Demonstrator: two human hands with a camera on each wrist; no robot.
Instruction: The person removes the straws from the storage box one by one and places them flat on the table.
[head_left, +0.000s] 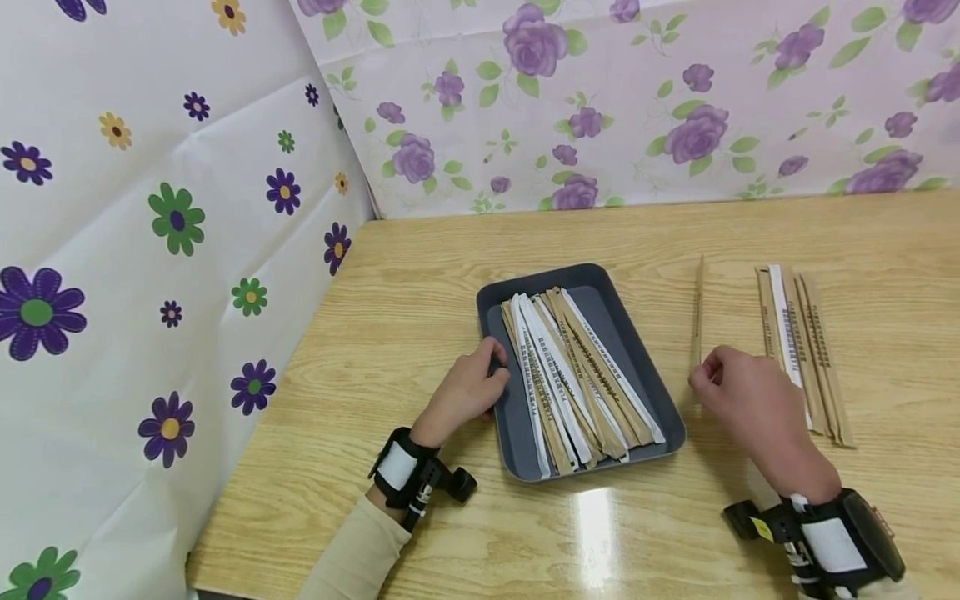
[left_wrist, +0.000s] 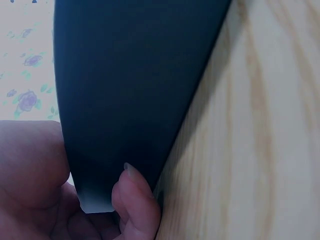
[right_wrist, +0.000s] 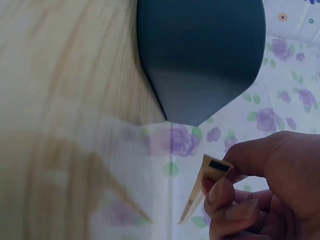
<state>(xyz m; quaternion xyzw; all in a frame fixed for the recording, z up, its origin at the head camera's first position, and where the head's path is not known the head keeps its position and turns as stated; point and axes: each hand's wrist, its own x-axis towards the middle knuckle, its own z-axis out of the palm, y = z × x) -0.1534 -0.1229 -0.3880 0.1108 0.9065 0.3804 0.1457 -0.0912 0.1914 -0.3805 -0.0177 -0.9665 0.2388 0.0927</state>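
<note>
From the head, we see the right hand point(head_left: 753, 404) pinch a thin brown paper packet point(head_left: 698, 304) at its near end, right of the gray tray point(head_left: 628, 340). We think it is light and a bit stiff, best held by an end. The left hand point(head_left: 465, 385) grips the tray's left edge.

From the left wrist, fingers point(left_wrist: 137, 204) curl round its smooth side.

From the right wrist, fingertips point(right_wrist: 220, 194) squeeze the flat packet.

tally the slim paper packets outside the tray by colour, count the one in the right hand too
Brown paper packets: 4, including 1 held in the right hand
White paper packet: 1
Total: 5
</note>
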